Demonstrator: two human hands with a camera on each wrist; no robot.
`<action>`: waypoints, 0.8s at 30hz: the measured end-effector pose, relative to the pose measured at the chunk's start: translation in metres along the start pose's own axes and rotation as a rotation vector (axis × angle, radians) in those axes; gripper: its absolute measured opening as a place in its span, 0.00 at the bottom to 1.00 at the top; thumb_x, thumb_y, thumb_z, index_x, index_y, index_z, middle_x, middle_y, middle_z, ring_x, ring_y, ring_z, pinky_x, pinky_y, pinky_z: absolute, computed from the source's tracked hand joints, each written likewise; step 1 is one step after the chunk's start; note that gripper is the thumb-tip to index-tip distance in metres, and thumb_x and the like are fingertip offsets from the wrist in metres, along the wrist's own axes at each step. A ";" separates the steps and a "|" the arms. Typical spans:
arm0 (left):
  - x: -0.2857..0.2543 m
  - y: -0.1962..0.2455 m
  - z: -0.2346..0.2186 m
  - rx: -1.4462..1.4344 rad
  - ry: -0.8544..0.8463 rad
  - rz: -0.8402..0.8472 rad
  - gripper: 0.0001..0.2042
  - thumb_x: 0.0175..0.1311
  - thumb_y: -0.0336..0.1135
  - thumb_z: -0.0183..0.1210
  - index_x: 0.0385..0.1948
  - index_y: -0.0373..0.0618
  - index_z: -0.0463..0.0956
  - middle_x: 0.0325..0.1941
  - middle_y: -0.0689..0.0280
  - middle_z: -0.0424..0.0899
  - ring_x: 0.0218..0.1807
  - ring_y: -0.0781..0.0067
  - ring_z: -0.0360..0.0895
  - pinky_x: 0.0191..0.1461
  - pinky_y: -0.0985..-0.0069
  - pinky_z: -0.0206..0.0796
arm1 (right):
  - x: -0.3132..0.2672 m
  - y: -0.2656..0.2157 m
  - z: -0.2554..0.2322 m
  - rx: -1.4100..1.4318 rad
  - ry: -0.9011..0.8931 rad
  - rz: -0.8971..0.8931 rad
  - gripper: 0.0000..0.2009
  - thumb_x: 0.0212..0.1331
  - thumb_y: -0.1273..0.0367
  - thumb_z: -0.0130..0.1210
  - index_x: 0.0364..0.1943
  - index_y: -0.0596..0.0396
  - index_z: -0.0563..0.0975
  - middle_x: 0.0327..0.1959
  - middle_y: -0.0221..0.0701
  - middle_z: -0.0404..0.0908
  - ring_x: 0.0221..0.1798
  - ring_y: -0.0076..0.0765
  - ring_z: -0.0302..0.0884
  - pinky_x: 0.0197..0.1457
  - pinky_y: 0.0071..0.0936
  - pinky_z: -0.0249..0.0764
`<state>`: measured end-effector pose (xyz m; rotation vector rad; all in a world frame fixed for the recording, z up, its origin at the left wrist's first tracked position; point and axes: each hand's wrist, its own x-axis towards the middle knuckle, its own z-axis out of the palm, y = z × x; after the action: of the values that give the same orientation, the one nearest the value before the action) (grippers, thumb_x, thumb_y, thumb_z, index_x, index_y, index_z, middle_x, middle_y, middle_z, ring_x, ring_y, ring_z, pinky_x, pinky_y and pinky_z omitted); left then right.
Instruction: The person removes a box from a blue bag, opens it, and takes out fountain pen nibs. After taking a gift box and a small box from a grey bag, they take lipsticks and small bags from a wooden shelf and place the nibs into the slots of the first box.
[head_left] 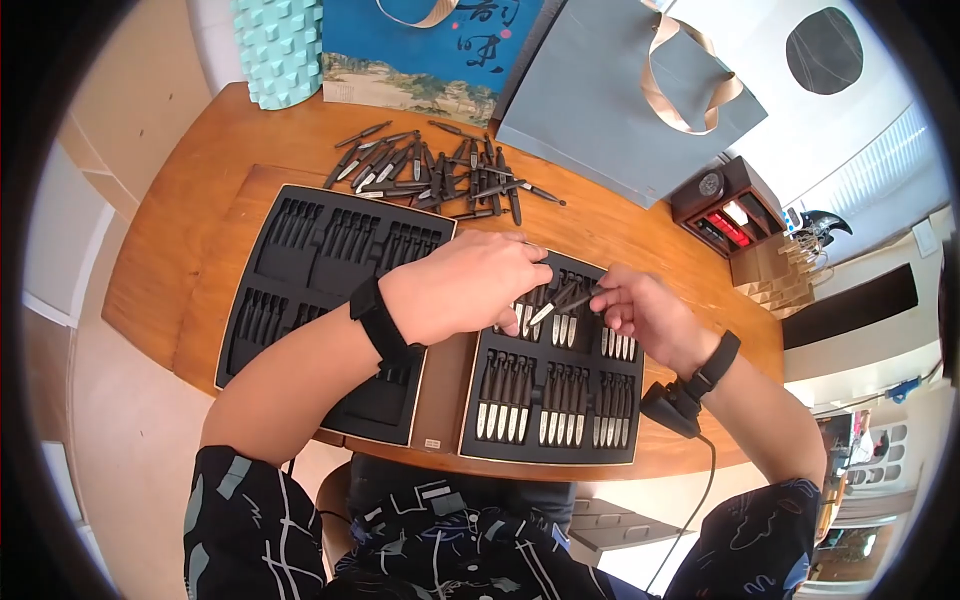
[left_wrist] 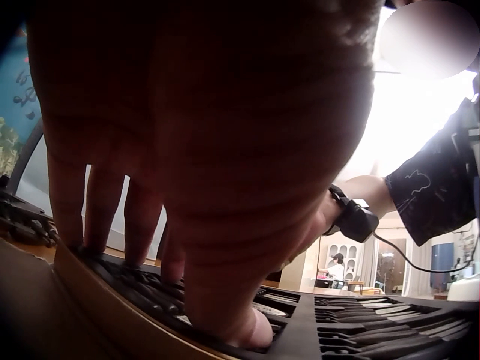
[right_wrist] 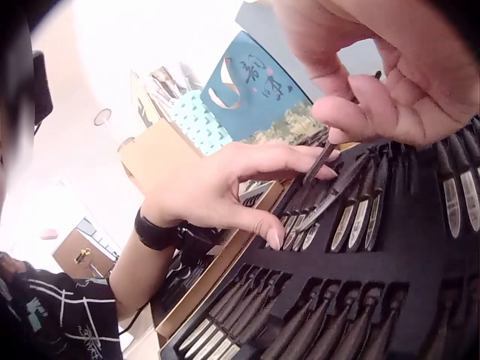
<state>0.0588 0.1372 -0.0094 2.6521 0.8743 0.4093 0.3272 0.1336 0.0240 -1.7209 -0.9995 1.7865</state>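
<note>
Thumb and finger of my right grip [head_left: 650,315] are pinched together on one slender dark piece [right_wrist: 319,164], which slants down over the upper part of the right tray [head_left: 590,357]. I have it near one end, I would judge, so that the rest of its length is free for lining up with a narrow slot. My left grip [head_left: 468,290] is apart, fingers spread and thumb well away from them, clamped on nothing that I can see. It lies over the upper left corner of the same tray, perhaps to steady it. Whether its forefinger touches the pinched piece, I cannot tell. Close by, a silver-ended piece [head_left: 541,314] rests askew over its compartment. Below, the lower row [head_left: 567,400] lies parallel, silver ends toward my body; the slots seem shaped to hold them all facing alike. The left tray [head_left: 365,428] is partly hidden under my forearm. Beyond both trays, a loose heap [head_left: 437,185] lies on the worktop [head_left: 190,220], pointing every way, probably put there for easy reach without crowding the trays. Behind it stand a blue bag [head_left: 410,50] and a grey bag [head_left: 620,100].
</note>
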 end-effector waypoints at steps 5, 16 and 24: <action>0.000 -0.003 0.003 -0.010 0.019 0.003 0.27 0.48 0.36 0.77 0.51 0.36 0.81 0.67 0.47 0.81 0.70 0.43 0.76 0.69 0.56 0.74 | 0.003 -0.002 0.006 -0.179 0.033 -0.202 0.10 0.68 0.65 0.63 0.42 0.58 0.80 0.36 0.31 0.85 0.28 0.21 0.79 0.33 0.20 0.75; 0.000 0.000 -0.003 -0.026 -0.024 -0.016 0.27 0.50 0.36 0.76 0.52 0.36 0.81 0.67 0.48 0.81 0.70 0.45 0.77 0.68 0.57 0.75 | -0.019 -0.008 0.026 -0.444 0.153 -0.389 0.08 0.65 0.74 0.63 0.41 0.66 0.79 0.31 0.36 0.86 0.28 0.27 0.86 0.29 0.22 0.80; 0.000 0.000 -0.002 0.006 -0.033 -0.013 0.30 0.51 0.35 0.76 0.58 0.37 0.80 0.70 0.48 0.79 0.73 0.44 0.74 0.69 0.56 0.75 | -0.006 -0.002 0.018 -0.347 0.069 -0.300 0.09 0.69 0.71 0.62 0.43 0.64 0.78 0.33 0.36 0.85 0.29 0.29 0.86 0.33 0.23 0.83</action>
<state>0.0579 0.1372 -0.0075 2.6494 0.8833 0.3593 0.3099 0.1271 0.0291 -1.7009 -1.5175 1.4176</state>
